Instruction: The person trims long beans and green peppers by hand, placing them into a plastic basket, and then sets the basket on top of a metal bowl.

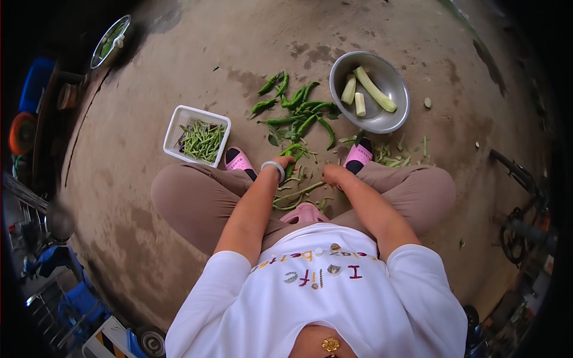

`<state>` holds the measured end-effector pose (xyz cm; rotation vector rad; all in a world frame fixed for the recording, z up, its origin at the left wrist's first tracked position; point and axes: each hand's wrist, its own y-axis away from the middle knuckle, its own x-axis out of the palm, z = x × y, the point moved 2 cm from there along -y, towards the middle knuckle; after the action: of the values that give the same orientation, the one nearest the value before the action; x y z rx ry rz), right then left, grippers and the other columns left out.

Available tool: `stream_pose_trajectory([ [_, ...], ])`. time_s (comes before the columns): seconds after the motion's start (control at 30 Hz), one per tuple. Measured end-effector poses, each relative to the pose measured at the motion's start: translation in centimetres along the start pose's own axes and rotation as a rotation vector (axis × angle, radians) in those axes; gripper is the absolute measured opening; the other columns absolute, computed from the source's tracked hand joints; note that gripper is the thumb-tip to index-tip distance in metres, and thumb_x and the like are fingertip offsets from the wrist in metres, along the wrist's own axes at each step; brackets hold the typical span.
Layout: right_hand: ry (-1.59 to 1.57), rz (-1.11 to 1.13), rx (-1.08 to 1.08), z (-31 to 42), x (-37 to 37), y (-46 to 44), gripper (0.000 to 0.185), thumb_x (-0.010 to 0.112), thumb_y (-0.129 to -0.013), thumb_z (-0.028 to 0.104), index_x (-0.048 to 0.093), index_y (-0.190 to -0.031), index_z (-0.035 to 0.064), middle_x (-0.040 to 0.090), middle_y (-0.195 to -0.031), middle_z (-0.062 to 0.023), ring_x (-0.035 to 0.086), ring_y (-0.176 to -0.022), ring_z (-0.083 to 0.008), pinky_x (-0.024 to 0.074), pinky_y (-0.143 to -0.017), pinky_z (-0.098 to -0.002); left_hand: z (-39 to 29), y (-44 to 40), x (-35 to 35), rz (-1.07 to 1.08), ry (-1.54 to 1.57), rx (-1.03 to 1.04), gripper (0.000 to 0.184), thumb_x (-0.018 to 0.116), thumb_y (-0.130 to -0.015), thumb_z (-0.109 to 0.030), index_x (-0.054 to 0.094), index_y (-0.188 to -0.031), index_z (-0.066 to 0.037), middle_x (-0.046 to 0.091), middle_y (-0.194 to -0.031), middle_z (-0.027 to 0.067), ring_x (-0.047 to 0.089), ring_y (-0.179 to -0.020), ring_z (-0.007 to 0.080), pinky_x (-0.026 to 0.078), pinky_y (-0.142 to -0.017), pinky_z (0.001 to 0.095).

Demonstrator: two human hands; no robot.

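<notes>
My left hand [283,161], with a pale bracelet at the wrist, is low between my feet. Its fingers curl around a green pepper [290,169], partly covered by the hand. To its right, my right hand [334,174] is closed, fingers turned down; whatever it may hold is hidden. A long, thin green strip [304,191] runs from near my right fingers toward the left. Beyond my hands, several long green peppers [304,113] lie in a loose pile on the ground. Green scraps [391,160] are scattered around my feet.
A white plastic basket [170,140] of cut green beans stands left. At the upper right, a metal bowl [394,122] holds 3 pale peeled vegetable pieces. Pink slippers [239,161] are on my feet. Another container [95,59] with greens is far left; a bicycle [516,221] is right.
</notes>
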<state>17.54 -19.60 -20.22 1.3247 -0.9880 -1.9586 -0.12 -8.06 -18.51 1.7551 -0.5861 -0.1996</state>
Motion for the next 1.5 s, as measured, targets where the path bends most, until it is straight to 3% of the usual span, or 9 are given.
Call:
stream_pose_trajectory([
  [0.1,-0.133,-0.259,0.322,0.2,-3.8,3.3,0.024,0.053,-0.075,0.011,0.062,-0.095,0.0020,0.058,-0.107,-0.0153,0.055,-0.100,-0.0326,0.0448,-0.079,-0.0476,1.7,-0.9,-0.4,-0.049,0.095,-0.121,0.013,0.056,-0.077,-0.014,0.055,-0.083,-0.002,0.062,-0.071,0.0105,0.056,-0.052,0.0230,0.049,-0.049,0.0359],
  [0.3,-0.274,-0.675,0.073,0.1,-4.6,-3.2,0.029,0.063,-0.073,0.020,0.060,-0.097,0.0033,0.058,-0.098,-0.0146,0.054,-0.099,-0.0316,0.0430,-0.084,-0.0419,2.5,-3.4,-2.3,-0.043,-0.010,-0.150,0.018,0.053,-0.073,-0.001,0.051,-0.089,0.005,0.059,-0.072,0.0145,0.055,-0.051,0.0246,0.047,-0.046,0.0343],
  [0.47,-0.281,-0.440,0.144,4.7,-5.6,-5.1,0.030,0.065,-0.074,0.028,0.060,-0.094,0.0061,0.059,-0.100,-0.0125,0.055,-0.096,-0.0313,0.0415,-0.083,-0.0456,1.1,-0.9,-2.6,-0.351,0.283,-0.051,0.024,0.066,-0.069,-0.003,0.049,-0.086,0.002,0.052,-0.063,0.0088,0.052,-0.047,0.0196,0.042,-0.042,0.0314],
  [0.6,-0.321,-0.341,0.326,4.8,-4.3,-7.4,0.029,0.063,-0.076,0.032,0.059,-0.093,0.0086,0.060,-0.100,-0.0125,0.056,-0.094,-0.0317,0.0407,-0.082,-0.0486,0.8,-0.7,-2.6,-0.349,0.317,0.018,0.025,0.067,-0.070,-0.003,0.049,-0.086,0.001,0.052,-0.062,0.0083,0.052,-0.047,0.0189,0.042,-0.042,0.0314],
  [0.9,-0.419,-0.408,0.281,3.3,-2.5,-7.0,0.031,0.062,-0.077,0.027,0.053,-0.101,0.0084,0.059,-0.102,-0.0132,0.055,-0.097,-0.0313,0.0446,-0.080,-0.0373,0.5,-1.4,-2.2,-0.318,0.419,0.180,0.018,0.064,-0.073,-0.002,0.051,-0.084,0.002,0.059,-0.069,0.0118,0.055,-0.049,0.0194,0.043,-0.044,0.0302],
  [1.23,-0.397,-0.249,0.387,5.3,-2.9,-6.9,0.028,0.058,-0.079,0.026,0.060,-0.101,0.0094,0.059,-0.108,-0.0112,0.055,-0.101,-0.0299,0.0449,-0.079,-0.0447,-0.3,0.2,-1.6,-0.358,0.348,0.194,0.029,0.071,-0.068,-0.005,0.045,-0.080,-0.003,0.052,-0.058,0.0078,0.050,-0.044,0.0173,0.039,-0.038,0.0299],
  [1.33,-0.448,-0.339,0.318,4.0,-0.9,-9.2,0.026,0.058,-0.081,0.029,0.059,-0.094,0.0055,0.062,-0.093,-0.0107,0.061,-0.087,-0.0251,0.0478,-0.070,-0.0397,0.8,-1.4,-2.6,-0.375,0.419,0.178,0.029,0.072,-0.068,-0.007,0.046,-0.080,-0.002,0.052,-0.059,0.0076,0.050,-0.044,0.0169,0.039,-0.039,0.0299],
  [1.4,-0.883,-0.050,0.096,3.5,-0.5,-10.1,0.022,0.055,-0.084,0.026,0.059,-0.092,0.0064,0.060,-0.078,-0.0047,0.058,-0.066,-0.0146,0.0481,-0.057,-0.0314,0.9,-2.5,-2.4,-0.363,0.475,0.196,0.029,0.073,-0.068,-0.008,0.047,-0.080,-0.002,0.053,-0.060,0.0075,0.050,-0.045,0.0169,0.040,-0.041,0.0297],
  [1.5,-1.210,0.128,-0.003,3.9,-1.3,-7.9,0.024,0.051,-0.085,0.028,0.060,-0.093,0.0070,0.056,-0.068,-0.0022,0.051,-0.051,-0.0132,0.0458,-0.050,-0.0300,0.3,-2.5,-2.1,-0.431,0.442,0.338,0.030,0.075,-0.067,-0.013,0.053,-0.083,-0.001,0.057,-0.069,0.0066,0.053,-0.051,0.0158,0.042,-0.046,0.0278],
])
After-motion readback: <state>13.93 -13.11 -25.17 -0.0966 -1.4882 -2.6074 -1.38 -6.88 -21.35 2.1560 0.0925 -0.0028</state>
